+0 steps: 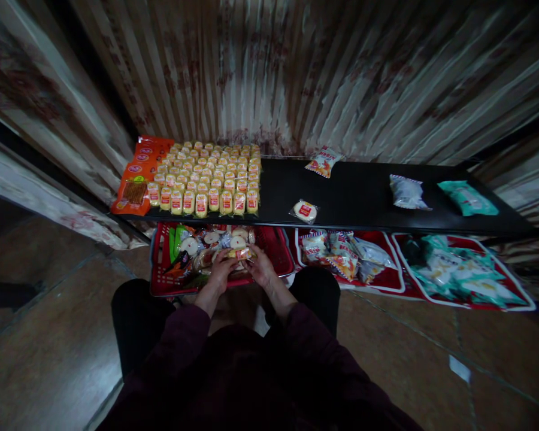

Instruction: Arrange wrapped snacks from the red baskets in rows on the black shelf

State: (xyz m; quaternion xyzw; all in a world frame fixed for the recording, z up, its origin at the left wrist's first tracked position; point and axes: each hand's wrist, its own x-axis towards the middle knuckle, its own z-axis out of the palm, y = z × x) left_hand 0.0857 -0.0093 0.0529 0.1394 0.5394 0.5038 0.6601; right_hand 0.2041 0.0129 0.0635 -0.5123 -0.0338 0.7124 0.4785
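Observation:
My left hand (221, 270) and my right hand (260, 266) are down inside a red basket (278, 248) on the floor, both closed around a small stack of wrapped round snack packets (239, 254). More loose packets fill the basket around my fingers. Above it runs a low black shelf (363, 191). On its left end, rows of small yellow packets (209, 176) stand tightly packed. A single round wrapped packet (305, 211) lies alone near the shelf's front edge.
Orange flat packs (137, 179) overlap at the shelf's left end. A red-and-white bag (324, 161), a clear bag (407, 192) and a teal bag (468, 199) lie farther right. Two more red baskets (388, 278), (527, 302) of bags sit below. A curtain hangs behind.

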